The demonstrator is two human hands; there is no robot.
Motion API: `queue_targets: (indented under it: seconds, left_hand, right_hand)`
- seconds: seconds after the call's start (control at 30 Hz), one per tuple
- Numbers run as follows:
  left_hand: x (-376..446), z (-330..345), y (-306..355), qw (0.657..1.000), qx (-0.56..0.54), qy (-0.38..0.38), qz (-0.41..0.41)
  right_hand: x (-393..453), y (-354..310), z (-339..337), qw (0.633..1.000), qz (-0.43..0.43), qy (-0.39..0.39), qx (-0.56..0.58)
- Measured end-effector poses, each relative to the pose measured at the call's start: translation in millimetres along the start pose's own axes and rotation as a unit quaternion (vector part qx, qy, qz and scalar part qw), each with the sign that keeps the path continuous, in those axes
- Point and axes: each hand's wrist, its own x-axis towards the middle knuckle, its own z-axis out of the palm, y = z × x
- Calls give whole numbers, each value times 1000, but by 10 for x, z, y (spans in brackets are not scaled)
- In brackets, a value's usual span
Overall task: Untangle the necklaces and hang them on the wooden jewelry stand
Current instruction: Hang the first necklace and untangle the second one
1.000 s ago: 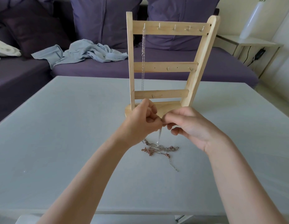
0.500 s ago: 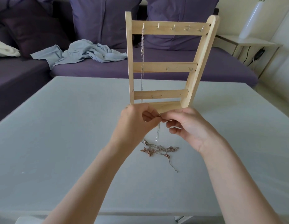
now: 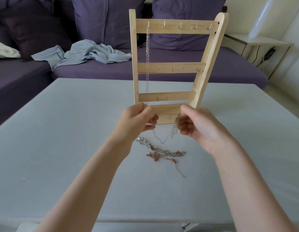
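A wooden jewelry stand (image 3: 170, 67) with three hook bars stands upright on the grey table (image 3: 61, 131). One silver necklace (image 3: 147, 52) hangs from the leftmost top hook. My left hand (image 3: 137, 121) and my right hand (image 3: 195, 124) are held apart in front of the stand's base, each pinching an end of a thin silver chain (image 3: 163, 139) that sags between them above the table. A tangle of silver and rose-gold necklaces (image 3: 160, 152) lies on the table just below my hands.
A purple sofa (image 3: 162, 71) with cushions runs behind the table, with a crumpled light blue cloth (image 3: 88, 53) on its seat. A white side table (image 3: 262, 42) with a white vase (image 3: 260, 19) stands at the right.
My hands, pinched together a second ago, have drawn apart sideways and risen a little, stretching the silver chain out between them.
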Motion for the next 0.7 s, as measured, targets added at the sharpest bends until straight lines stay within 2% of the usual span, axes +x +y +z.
queue_targets:
  seconds: [0.07, 0.13, 0.3, 0.4, 0.5, 0.63, 0.7]
  left_hand:
    - [13, -73, 51, 984, -165, -8, -60]
    - [14, -108, 84, 957, -271, -27, -97]
    - [26, -89, 65, 968, -224, -26, -107]
    - [68, -155, 53, 960, -250, -17, -121]
    - [90, -218, 56, 939, -318, -20, -132]
    - [87, -272, 64, 908, -406, -6, -104]
    - [104, -310, 76, 908, -406, 11, -103]
  right_hand:
    - [5, -7, -21, 999, 10, 4, 46]
    - [0, 12, -3, 998, 8, 1, 55]
    - [-15, 17, 22, 996, 22, -5, 88]
    - [-15, 3, -3, 995, 43, -10, 88]
    - [-6, 19, 8, 999, 30, 24, 8]
    - [1, 71, 21, 988, -22, 60, -139]
    - [8, 88, 17, 985, -36, 59, -156]
